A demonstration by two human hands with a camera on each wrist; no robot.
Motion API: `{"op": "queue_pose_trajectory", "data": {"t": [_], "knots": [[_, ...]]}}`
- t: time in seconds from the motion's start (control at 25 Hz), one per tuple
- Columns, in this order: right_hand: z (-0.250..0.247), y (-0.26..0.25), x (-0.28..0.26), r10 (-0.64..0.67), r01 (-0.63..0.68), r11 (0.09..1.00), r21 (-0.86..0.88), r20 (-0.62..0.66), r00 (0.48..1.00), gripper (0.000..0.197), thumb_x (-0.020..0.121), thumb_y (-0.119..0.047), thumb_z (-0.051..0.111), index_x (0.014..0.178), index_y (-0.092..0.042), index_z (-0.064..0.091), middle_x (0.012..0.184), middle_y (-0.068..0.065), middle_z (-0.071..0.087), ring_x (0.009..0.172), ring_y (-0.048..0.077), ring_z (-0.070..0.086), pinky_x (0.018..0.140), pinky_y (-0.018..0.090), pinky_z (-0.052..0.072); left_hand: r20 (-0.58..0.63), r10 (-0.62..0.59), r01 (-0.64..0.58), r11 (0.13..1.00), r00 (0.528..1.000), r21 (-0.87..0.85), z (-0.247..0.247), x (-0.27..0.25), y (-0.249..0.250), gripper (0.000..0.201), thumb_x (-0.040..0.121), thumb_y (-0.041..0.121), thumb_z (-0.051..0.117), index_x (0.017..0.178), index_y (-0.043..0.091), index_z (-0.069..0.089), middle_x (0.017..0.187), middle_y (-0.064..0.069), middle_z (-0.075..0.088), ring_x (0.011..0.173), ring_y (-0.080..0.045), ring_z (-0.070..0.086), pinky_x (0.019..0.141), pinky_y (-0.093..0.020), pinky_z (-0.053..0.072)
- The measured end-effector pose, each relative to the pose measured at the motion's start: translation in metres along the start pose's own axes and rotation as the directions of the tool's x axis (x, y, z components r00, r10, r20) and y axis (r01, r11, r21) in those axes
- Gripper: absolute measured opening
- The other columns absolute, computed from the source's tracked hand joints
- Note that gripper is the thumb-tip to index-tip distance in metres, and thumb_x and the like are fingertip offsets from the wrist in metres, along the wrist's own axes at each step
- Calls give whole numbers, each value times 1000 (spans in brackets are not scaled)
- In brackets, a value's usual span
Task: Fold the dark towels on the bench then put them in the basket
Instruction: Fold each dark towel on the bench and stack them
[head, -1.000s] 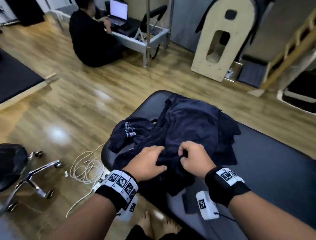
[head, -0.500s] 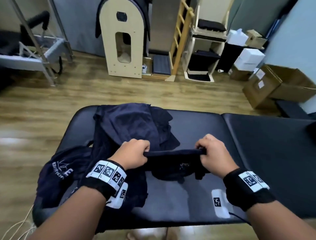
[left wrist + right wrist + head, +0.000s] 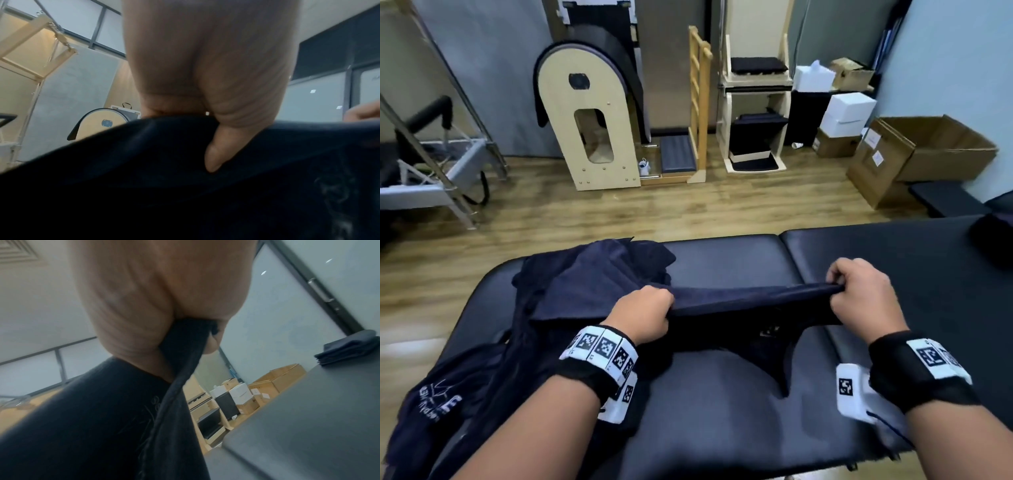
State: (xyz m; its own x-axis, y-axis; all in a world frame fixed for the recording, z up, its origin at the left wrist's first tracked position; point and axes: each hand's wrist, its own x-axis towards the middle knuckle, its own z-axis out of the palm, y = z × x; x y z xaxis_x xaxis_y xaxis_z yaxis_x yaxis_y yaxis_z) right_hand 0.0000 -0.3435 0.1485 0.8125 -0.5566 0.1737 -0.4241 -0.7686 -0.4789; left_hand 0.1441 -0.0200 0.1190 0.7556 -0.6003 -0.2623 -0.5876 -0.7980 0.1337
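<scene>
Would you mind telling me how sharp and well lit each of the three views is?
Head view: evenly lit, wide-angle bending at the edges, floor glossy. Left wrist view: the towel is near-black with no detail, the left hand soft. Right wrist view: blurred throughout, the right hand out of focus.

Both hands (image 3: 643,313) have spread apart, stretching the towel (image 3: 753,301) wider.

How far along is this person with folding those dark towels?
Early to midway, it seems. Done: a folded stack sits at the bench's far right end. In hand: the left hand and right hand grip one towel, stretched between them, not yet folded. Left: the crumpled pile at the left, and no basket shows.
</scene>
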Motion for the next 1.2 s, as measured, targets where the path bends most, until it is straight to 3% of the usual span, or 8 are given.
{"op": "queue_pose_trajectory", "data": {"t": [0.12, 0.24, 0.36, 0.48, 0.76, 1.0, 1.08, 1.2], "knots": [[-37, 81, 36, 181, -176, 978, -111, 39, 983, 26, 70, 0, 53, 79, -24, 58, 90, 2, 57, 82, 34, 54, 74, 38, 48, -13, -17, 17, 999, 1000, 34, 5, 29, 63, 16, 88, 25, 50, 98, 17, 59, 112, -7, 65, 105, -31, 60, 83, -39, 49], [-39, 117, 49, 154, -50, 913, -405, 228, 961, 32, 77, -25, 64, 108, -31, 61, 114, 4, 63, 105, 34, 55, 87, 42, 44, -83, 74, -84, 988, 994, -128, 3, 53, 142, 8, 94, 29, 50, 99, 22, 52, 108, -8, 66, 105, -32, 59, 83, -40, 49], [-21, 103, 30, -189, 248, 967, -49, 513, 838, 53, 75, -47, 70, 124, -38, 51, 126, -8, 58, 121, 22, 54, 96, 41, 47, -110, 200, -219, 953, 974, -210, 4, 71, 222, 13, 90, 19, 53, 102, 19, 55, 106, -7, 68, 102, -30, 61, 84, -42, 49], [-9, 90, 16, -338, 329, 938, 109, 486, 806, 24, 78, -30, 62, 99, -27, 50, 109, -4, 66, 106, 28, 62, 80, 40, 50, -114, 246, -267, 934, 963, -237, 9, 77, 264, 13, 81, 10, 51, 93, 16, 54, 102, -8, 68, 97, -31, 62, 81, -40, 49], [-33, 137, 66, -222, 187, 972, 145, 292, 930, 19, 70, -4, 57, 80, -20, 56, 74, -2, 65, 78, 30, 61, 67, 38, 50, 134, -34, 48, 993, 990, -105, 29, 77, 221, 21, 74, 9, 47, 88, 18, 60, 98, -13, 66, 91, -38, 64, 72, -39, 52], [-76, 196, 109, 200, -176, 975, -134, 189, 962, 22, 70, -4, 58, 80, -24, 53, 87, 4, 67, 87, 36, 59, 75, 41, 50, 21, -94, 96, 983, 995, -156, 11, 93, 198, 7, 73, 15, 47, 73, 19, 42, 85, -4, 53, 91, -35, 60, 69, -37, 45], [-72, 182, 106, 129, -50, 965, -256, 300, 945, 29, 73, -19, 64, 100, -29, 60, 110, 3, 65, 104, 32, 59, 89, 43, 51, -22, -40, 34, 973, 999, -227, -4, 100, 210, 10, 74, 15, 47, 75, 19, 38, 79, -5, 54, 86, -37, 58, 65, -36, 41], [-48, 126, 76, -221, 276, 959, -58, 454, 863, 49, 75, -46, 66, 122, -35, 55, 126, -10, 61, 119, 19, 58, 99, 41, 49, -136, 128, -163, 941, 982, -296, -26, 111, 245, 10, 76, 16, 48, 84, 22, 50, 83, -3, 64, 88, -33, 58, 71, -36, 46]]}}
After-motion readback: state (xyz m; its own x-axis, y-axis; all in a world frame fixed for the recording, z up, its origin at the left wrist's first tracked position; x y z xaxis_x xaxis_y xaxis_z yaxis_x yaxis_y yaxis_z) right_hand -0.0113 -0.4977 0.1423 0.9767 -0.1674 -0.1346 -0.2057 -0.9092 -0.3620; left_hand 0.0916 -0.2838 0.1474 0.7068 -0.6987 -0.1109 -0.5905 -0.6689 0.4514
